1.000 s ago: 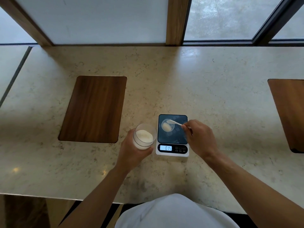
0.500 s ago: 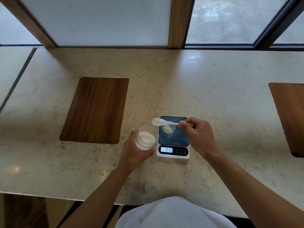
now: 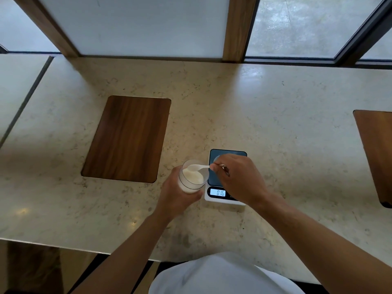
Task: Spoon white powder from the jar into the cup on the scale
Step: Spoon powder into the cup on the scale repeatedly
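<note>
My left hand (image 3: 176, 198) grips a clear jar (image 3: 192, 177) of white powder, tilted toward the scale and held just left of it. My right hand (image 3: 237, 179) pinches the handle of a small white spoon (image 3: 196, 167), whose bowl sits inside the jar mouth above the powder. The scale (image 3: 228, 153) has a dark blue platform and a white front with a lit display (image 3: 218, 192) reading 0.16. The cup on the scale is almost wholly hidden behind my right hand; only a sliver of its rim (image 3: 216, 159) shows.
A dark wooden inset panel (image 3: 127, 139) lies in the marble counter (image 3: 275, 124) to the left of the jar, and another (image 3: 377, 153) at the right edge. Windows and wooden posts run along the back. The counter's near edge is close to my body.
The spoon went from over the cup on the scale leftward into the jar. My right hand followed and now covers the cup. The display still reads 0.16.
</note>
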The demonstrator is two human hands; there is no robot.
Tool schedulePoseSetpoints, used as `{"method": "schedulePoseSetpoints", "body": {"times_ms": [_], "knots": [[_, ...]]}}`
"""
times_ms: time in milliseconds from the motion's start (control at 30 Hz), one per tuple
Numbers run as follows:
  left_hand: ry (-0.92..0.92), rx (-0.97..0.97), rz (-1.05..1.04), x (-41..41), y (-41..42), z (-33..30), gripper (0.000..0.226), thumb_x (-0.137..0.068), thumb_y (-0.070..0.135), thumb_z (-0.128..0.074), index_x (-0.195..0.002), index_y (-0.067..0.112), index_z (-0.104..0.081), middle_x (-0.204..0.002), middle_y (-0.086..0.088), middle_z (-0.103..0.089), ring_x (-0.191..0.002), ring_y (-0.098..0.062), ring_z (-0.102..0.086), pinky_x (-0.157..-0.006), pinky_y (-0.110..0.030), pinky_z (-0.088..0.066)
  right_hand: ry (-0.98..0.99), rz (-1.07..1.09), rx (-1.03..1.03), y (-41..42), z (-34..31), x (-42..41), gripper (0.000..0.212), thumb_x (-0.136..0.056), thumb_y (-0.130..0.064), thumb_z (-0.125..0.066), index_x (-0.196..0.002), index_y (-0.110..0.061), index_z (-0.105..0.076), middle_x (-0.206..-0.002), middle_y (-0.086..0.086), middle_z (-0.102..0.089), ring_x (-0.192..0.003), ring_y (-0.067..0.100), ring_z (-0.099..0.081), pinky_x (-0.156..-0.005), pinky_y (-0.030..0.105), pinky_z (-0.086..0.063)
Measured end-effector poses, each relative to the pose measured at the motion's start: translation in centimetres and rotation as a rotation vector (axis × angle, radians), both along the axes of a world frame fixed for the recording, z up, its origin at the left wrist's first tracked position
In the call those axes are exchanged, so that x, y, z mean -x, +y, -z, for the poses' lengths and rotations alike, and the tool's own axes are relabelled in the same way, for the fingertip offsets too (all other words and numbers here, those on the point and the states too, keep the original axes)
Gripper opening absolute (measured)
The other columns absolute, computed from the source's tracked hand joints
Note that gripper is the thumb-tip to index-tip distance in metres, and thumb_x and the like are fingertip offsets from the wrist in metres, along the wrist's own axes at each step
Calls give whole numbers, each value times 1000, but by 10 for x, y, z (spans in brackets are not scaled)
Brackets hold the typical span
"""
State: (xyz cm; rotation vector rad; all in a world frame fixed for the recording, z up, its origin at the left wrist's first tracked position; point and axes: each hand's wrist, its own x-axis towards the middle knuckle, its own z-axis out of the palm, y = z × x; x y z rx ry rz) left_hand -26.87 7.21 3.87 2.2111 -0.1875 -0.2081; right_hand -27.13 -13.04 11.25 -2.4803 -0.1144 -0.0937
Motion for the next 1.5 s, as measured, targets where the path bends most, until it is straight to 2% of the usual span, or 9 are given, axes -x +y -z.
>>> {"method": "schedulePoseSetpoints", "body": {"times_ms": [100, 233, 433, 533, 633, 867, 933, 1133, 1500], "knots": [[5, -5, 7, -2, 1, 1, 80, -62, 34, -94, -125, 33, -44, -113, 10, -59, -95, -9, -61, -80, -8, -45, 9, -8, 20, 2, -3, -2, 23, -98, -25, -57, -86, -13, -73, -77, -2, -71, -61, 10, -57, -56, 27, -49], [-2, -6, 20, -5, 2, 0, 80, -63, 35, -93, -124, 36, -43, -111, 15, -58, -96, 2, -59, -78, -3, -42, 52, -48, 65, 3, -4, -2, 24, -100, -22, -55, -88, -13, -73, -79, 0, -71, -63, 14, -60, -57, 35, -54], [12, -23, 30, -5, 2, 3, 80, -63, 38, -92, -124, 36, -42, -109, 19, -55, -95, 4, -57, -77, -3, -42, 101, -63, 92, 3, -1, -2, 25, -101, -21, -51, -90, -14, -71, -83, 1, -70, -66, 17, -62, -60, 39, -56], [2, -17, 39, -5, 1, 4, 77, -63, 36, -93, -122, 36, -42, -105, 30, -50, -99, 12, -56, -75, 2, -40, 143, -44, 98, 4, 3, -1, 28, -101, -22, -51, -83, -14, -70, -79, -1, -66, -60, 12, -59, -54, 33, -53], [-4, -4, 40, -5, 1, 4, 77, -63, 34, -94, -121, 35, -43, -105, 33, -49, -104, 16, -51, -77, 4, -38, 163, -12, 59, 3, 6, -1, 28, -98, -21, -57, -75, -13, -69, -69, -5, -57, -50, 7, -50, -46, 21, -37], [14, -8, 67, -4, 0, 6, 76, -64, 32, -94, -125, 27, -49, -112, 7, -60, -94, -9, -60, -80, -5, -42, 204, 5, 20, 1, 10, 1, 30, -97, -22, -61, -70, -11, -69, -55, -20, -40, -42, 2, -43, -45, 14, -24], [39, -18, 79, -3, -1, 9, 77, -65, 33, -93, -127, 23, -49, -117, 4, -59, -99, -13, -58, -86, -11, -42, 226, 20, -5, 0, 13, 1, 27, -96, -23, -62, -72, -11, -70, -54, -22, -41, -42, 3, -45, -44, 14, -26], [26, -30, 108, 0, -4, 15, 74, -67, 36, -90, -124, 31, -42, -113, 14, -52, -93, 5, -54, -81, 7, -33, 291, 57, -40, -2, 24, 0, 25, -96, -26, -62, -80, -11, -74, -54, -11, -54, -44, 4, -51, -46, 14, -33], [66, -50, 149, -4, -6, 18, 75, -64, 54, -77, -126, 32, -41, -117, 13, -53, -98, 3, -54, -81, 3, -34, 405, 135, -84, -6, 40, -2, 25, -96, -33, -60, -81, -17, -73, -60, -13, -60, -46, 5, -53, -45, 11, -31]]}}
